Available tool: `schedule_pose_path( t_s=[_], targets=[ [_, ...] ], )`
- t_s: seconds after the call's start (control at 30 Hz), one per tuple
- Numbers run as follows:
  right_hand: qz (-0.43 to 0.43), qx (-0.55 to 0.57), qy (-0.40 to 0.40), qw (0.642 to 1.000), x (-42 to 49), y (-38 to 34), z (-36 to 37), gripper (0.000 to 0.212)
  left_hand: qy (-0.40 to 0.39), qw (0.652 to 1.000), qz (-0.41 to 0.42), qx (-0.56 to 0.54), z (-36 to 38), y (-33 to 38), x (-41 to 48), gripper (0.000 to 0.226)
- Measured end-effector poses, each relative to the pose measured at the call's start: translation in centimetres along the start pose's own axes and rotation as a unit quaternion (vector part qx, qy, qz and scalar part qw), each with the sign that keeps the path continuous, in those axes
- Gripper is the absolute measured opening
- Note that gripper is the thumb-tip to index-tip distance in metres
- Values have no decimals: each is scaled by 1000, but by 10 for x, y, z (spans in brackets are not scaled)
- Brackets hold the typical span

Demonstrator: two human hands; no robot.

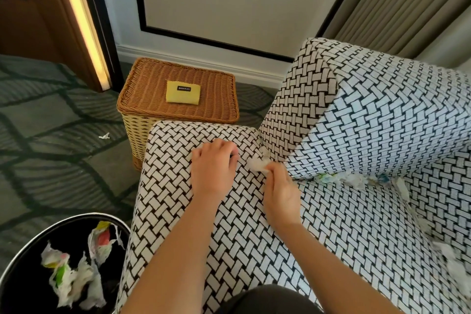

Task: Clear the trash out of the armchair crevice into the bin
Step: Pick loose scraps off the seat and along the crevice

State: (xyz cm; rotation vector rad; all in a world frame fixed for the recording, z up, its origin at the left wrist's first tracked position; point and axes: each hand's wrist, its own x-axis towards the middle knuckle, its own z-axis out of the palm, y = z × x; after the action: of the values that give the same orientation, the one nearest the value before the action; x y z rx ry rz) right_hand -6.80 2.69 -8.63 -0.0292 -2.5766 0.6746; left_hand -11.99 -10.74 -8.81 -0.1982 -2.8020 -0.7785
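Observation:
The armchair [369,120] has a black-and-white woven pattern. My left hand [214,171] rests on its left armrest [178,186] with the fingers curled onto the fabric, holding nothing. My right hand [279,191] pinches a crumpled white paper scrap [257,163] at the corner where armrest meets backrest. More crumpled scraps [354,178] are wedged along the crevice under the backrest, and others [451,260] lie by the right side of the seat. A round black bin [17,267] at bottom left holds several crumpled papers [68,278].
A lidded wicker basket [204,99] with a yellow pouch [183,92] on top stands behind the armrest. One small paper scrap [104,136] lies on the patterned carpet [51,150]. Curtains [407,2] hang behind the chair.

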Motion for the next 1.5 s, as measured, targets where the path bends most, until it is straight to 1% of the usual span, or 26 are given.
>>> schedule_pose_path(
  t_s=[0.07, 0.13, 0.2, 0.27, 0.33, 0.43, 0.5, 0.57, 0.63, 0.7, 0.8, 0.83, 0.9, 0.97, 1.03, 1.07, 1.1, 1.13, 1.17, 1.2, 1.23, 1.27, 1.3, 1.33, 1.4, 1.5],
  targets=[
    [-45, 15, 2, 999, -1, 2, 1, 16, -1, 1000, 19, -20, -1, 3, -1, 3],
    [-70, 40, -25, 996, 0, 5, 1, 13, -8, 998, 23, -62, -2, 7, -3, 5],
    [-42, 86, -64, 993, -1, 5, -2, 14, -13, 992, 26, -121, -1, 16, -8, 7],
    [-10, 143, -90, 986, -2, 5, -4, 21, -24, 985, 35, -168, 2, 26, -17, 4],
    [32, 200, -89, 975, -2, 4, -8, 19, -32, 984, 69, -161, 6, 34, -27, 12],
    [98, 250, -60, 961, 2, 5, -13, 12, -48, 986, 122, -100, 8, 37, -28, 35],
    [116, 268, -48, 955, 4, 7, -15, 13, -64, 985, 142, -80, 6, 39, -28, 49],
    [127, 285, -55, 948, 4, 7, -16, 19, -76, 984, 144, -74, 6, 40, -29, 56],
    [127, 269, -58, 953, 4, 7, -16, 18, -74, 986, 130, -80, 10, 40, -27, 51],
    [125, 265, -56, 954, 4, 8, -16, 15, -60, 986, 97, -119, 12, 38, -23, 37],
    [136, 261, -66, 954, 4, 8, -16, 19, -10, 978, -6, -207, 12, 38, -21, 26],
    [137, 241, -70, 958, 4, 7, -15, 20, 20, 969, -53, -242, 11, 36, -22, 26],
    [116, 209, -78, 968, 6, 4, -15, 23, 99, 934, -143, -313, 5, 34, -26, 27],
    [92, 196, -98, 971, 13, -4, -20, 27, 159, 906, -181, -348, 0, 33, -31, 26],
    [27, 145, -128, 981, 31, -17, -25, 32, 181, 902, -171, -354, -5, 33, -35, 22],
    [-23, 85, -142, 986, 45, -24, -27, 34, 186, 910, -158, -335, -5, 33, -35, 22],
    [-85, -6, -163, 983, 62, -32, -29, 36, 193, 920, -152, -306, -4, 32, -35, 23],
    [-153, -133, -199, 959, 81, -38, -31, 38, 197, 927, -155, -280, -1, 30, -34, 20],
    [-209, -264, -248, 908, 100, -43, -33, 37, 193, 930, -164, -265, 0, 28, -33, 14],
    [-246, -374, -301, 842, 115, -49, -35, 36, 186, 930, -177, -262, 0, 28, -33, 9],
    [-264, -450, -355, 776, 127, -52, -35, 36, 178, 930, -186, -261, 1, 28, -33, 7],
    [-273, -497, -400, 720, 135, -53, -33, 39, 170, 931, -193, -260, 0, 27, -34, 7],
    [-279, -524, -433, 678, 141, -53, -29, 43, 164, 931, -194, -260, 0, 28, -34, 7],
    [-283, -538, -455, 651, 145, -52, -24, 47, 160, 932, -192, -263, -1, 29, -34, 7],
    [-285, -545, -483, 623, 153, -50, -13, 54, 160, 928, -191, -276, -4, 29, -33, 7],
    [-264, -534, -510, 620, 162, -48, -2, 53, 164, 923, -195, -287, -6, 29, -31, 8]
  ],
)
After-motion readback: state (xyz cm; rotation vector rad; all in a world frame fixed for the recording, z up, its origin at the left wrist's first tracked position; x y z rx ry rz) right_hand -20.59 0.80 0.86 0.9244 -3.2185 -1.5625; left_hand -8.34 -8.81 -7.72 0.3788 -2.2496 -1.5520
